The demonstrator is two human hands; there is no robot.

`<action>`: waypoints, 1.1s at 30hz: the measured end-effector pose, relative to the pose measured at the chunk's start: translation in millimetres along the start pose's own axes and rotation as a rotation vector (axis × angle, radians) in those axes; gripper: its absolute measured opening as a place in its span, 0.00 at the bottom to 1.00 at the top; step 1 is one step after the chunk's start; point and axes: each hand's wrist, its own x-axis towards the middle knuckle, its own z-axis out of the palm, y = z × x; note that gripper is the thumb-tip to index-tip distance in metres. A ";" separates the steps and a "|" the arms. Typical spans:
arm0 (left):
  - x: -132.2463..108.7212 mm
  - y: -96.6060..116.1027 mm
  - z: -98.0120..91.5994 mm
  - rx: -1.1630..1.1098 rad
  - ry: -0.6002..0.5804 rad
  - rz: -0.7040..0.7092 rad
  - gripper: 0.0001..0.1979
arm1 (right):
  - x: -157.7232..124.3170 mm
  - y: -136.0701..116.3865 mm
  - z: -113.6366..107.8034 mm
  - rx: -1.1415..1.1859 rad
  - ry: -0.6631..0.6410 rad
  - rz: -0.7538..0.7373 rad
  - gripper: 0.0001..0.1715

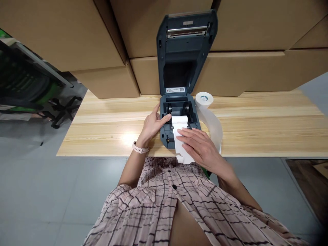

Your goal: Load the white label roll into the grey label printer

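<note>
A dark grey label printer (179, 102) stands on the wooden table (256, 123) with its lid raised. A small white paper roll (179, 120) lies in its bay, and a strip of paper (183, 152) runs forward over the printer's front edge. My left hand (153, 123) rests against the printer's left side, thumb touching the roll's left end, fingers apart. My right hand (198, 145) lies flat, fingers stretched out, pressing the paper strip on the printer's front. A second white roll (204, 99) stands to the right of the printer, with its loose paper tail curving toward my right wrist.
Large cardboard boxes (77, 41) are stacked along the back of the table, behind and beside the printer. A green office chair (30, 89) stands on the grey floor at the left. The table's near edge runs just in front of my body.
</note>
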 end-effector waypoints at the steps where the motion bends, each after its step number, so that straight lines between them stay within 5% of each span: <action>1: -4.0 6.8 -1.8 0.062 0.067 0.028 0.40 | -0.8 -2.6 -1.1 0.002 -0.009 -0.007 0.17; 4: -26.3 38.1 -6.2 0.207 0.163 0.255 0.34 | 0.9 -7.1 -17.5 0.105 -0.108 -0.106 0.17; 7: -58.2 66.9 -4.5 0.226 -0.151 0.497 0.24 | 22.0 7.4 -52.7 0.259 -0.129 -0.182 0.15; 9: -77.0 75.3 -0.6 0.285 -0.266 0.561 0.23 | 53.5 32.3 -77.0 0.227 0.108 -0.067 0.14; 11: -89.1 75.4 3.0 0.339 -0.255 0.606 0.24 | 98.4 65.9 -93.7 0.184 0.415 0.076 0.15; 14: -94.4 69.7 4.7 0.371 -0.213 0.635 0.25 | 175.5 114.8 -99.8 0.283 0.492 0.078 0.35; 17: -91.5 66.2 3.8 0.377 -0.219 0.633 0.24 | 229.7 137.2 -91.8 0.514 0.395 0.225 0.34; 19: -89.2 65.7 3.8 0.374 -0.224 0.634 0.25 | 239.1 133.5 -85.9 0.604 0.400 0.250 0.36; 23: -91.2 65.9 5.3 0.330 -0.215 0.649 0.25 | 201.3 99.0 -80.4 0.630 0.541 0.067 0.44; 26: -100.3 64.9 2.5 0.127 -0.030 0.630 0.23 | 148.1 67.8 -74.2 0.514 0.601 -0.070 0.34; 30: -105.9 61.6 -5.7 -0.019 0.461 0.495 0.23 | 71.2 37.8 -47.4 0.417 0.454 -0.029 0.14; 33: -95.9 57.2 -4.9 0.008 0.393 0.239 0.31 | 26.0 27.9 -19.2 0.367 0.335 0.042 0.14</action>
